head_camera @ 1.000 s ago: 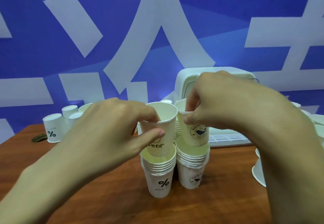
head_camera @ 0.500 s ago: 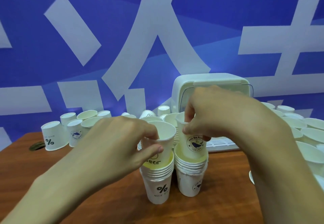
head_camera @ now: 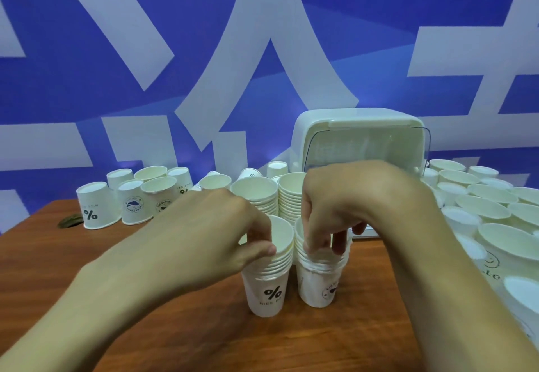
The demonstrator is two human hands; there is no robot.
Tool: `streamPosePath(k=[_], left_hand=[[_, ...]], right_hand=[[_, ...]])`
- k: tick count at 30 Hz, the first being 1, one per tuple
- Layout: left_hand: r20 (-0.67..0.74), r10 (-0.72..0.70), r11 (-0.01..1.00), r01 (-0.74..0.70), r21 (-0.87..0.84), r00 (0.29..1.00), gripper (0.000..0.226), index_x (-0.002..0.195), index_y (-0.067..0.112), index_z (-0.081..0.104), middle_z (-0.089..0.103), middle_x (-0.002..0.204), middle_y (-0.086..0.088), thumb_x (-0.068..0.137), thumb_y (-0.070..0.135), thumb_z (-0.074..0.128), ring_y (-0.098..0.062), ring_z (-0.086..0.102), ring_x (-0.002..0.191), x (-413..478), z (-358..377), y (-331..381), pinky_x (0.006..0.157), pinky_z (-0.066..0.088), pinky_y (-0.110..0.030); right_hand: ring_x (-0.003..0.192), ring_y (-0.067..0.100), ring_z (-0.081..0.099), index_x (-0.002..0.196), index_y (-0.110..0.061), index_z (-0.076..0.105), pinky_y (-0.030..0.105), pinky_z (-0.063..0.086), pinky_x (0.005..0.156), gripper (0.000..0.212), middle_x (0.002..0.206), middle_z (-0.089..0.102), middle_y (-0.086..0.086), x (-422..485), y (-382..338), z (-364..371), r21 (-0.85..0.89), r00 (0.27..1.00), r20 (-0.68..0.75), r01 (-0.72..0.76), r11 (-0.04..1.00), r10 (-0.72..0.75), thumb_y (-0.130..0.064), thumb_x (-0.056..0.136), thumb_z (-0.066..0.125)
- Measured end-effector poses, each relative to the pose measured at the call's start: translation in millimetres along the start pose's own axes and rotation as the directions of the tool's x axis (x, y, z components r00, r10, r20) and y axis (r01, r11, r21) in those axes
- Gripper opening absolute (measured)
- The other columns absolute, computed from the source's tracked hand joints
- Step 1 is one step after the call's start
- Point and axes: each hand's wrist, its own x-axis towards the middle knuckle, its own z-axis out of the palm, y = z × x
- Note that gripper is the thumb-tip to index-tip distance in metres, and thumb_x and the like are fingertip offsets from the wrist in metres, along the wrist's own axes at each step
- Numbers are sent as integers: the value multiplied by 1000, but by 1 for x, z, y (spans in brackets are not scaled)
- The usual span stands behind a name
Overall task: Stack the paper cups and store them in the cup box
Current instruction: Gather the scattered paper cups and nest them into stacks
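Note:
Two stacks of white paper cups stand side by side on the wooden table point(head_camera: 87, 255). The left stack point(head_camera: 268, 290) bears a % mark, and my left hand point(head_camera: 221, 237) pinches the rim of its top cup. The right stack point(head_camera: 320, 281) has a round logo; my right hand point(head_camera: 344, 202) presses its top cup down with fingertips on and inside the rim. The white cup box point(head_camera: 358, 141) with a clear lid stands behind them.
Two more stacks point(head_camera: 274, 199) stand just behind my hands. Loose cups, some upside down, cluster at the back left point(head_camera: 96, 205), and several open cups crowd the right side point(head_camera: 490, 208). A blue and white wall closes off the back.
Both hands have pushed their cups down into the stacks; the two cups that stood high above the rims now sit nested. The view has tilted down a little.

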Motion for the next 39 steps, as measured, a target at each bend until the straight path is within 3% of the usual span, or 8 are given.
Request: streamPosePath(k=[5,12,15,18,24,29,34,39], left_hand=[[98,70,992,-60,-108,993,23,106,46,58,52,65,27,88,59,52,8,46,61,6,11,0,56,39,-22],[29,7,993,-4,-122,1000,35,99,39,67,50,56,20,85,66,50,10,46,59,4,5,-9,50,29,-17],[-10,-78,980,75,-182,997,35,93,35,69,59,66,19,88,64,49,3,54,67,2,-13,-34,57,42,-25],[-53,-222,971,216,-103,974,33,86,32,68,64,73,13,90,58,49,-5,56,69,-6,-28,-76,60,45,-29],[-174,-477,872,489,30,861,25,92,31,67,68,93,11,94,45,46,-15,60,84,-15,5,-159,61,39,-29],[-140,-516,854,497,-154,845,38,129,39,53,53,133,19,91,44,50,-9,55,115,-14,64,-184,77,43,-32],[-145,-526,838,481,-258,838,44,134,30,47,52,138,10,91,35,53,-23,57,116,-10,102,-205,87,50,-40],[-94,-520,846,496,-198,849,39,129,23,50,53,132,3,90,30,53,-27,58,112,-13,130,-208,86,50,-44]], right_hand=[[93,21,73,101,-22,78,43,59,91,21,97,76,-5,12,1,4,-135,999,1,34,990,-34,-35,84,76],[63,2,69,79,-23,77,34,60,77,29,66,74,-12,-5,1,2,-154,974,-211,50,987,-82,-51,82,69],[74,7,66,80,-35,72,30,55,69,29,71,70,-14,-23,-14,1,-171,855,-503,41,984,-123,-62,79,60],[86,15,65,89,-34,69,30,52,69,24,86,69,-12,-16,-59,10,-59,690,-696,220,974,-198,-53,85,54],[83,28,55,102,-22,69,31,37,66,23,98,66,3,65,-172,21,164,717,-674,382,910,-179,-18,85,53],[110,20,63,132,-24,50,31,36,72,41,129,52,-4,140,-210,44,298,717,-697,327,897,-30,-23,91,52],[111,17,65,134,-21,38,33,43,79,49,152,31,-1,190,-211,62,218,665,-745,177,960,46,-36,92,58],[106,28,65,124,-15,44,33,39,68,38,129,53,3,202,-200,74,175,686,-727,142,974,31,-16,89,57]])
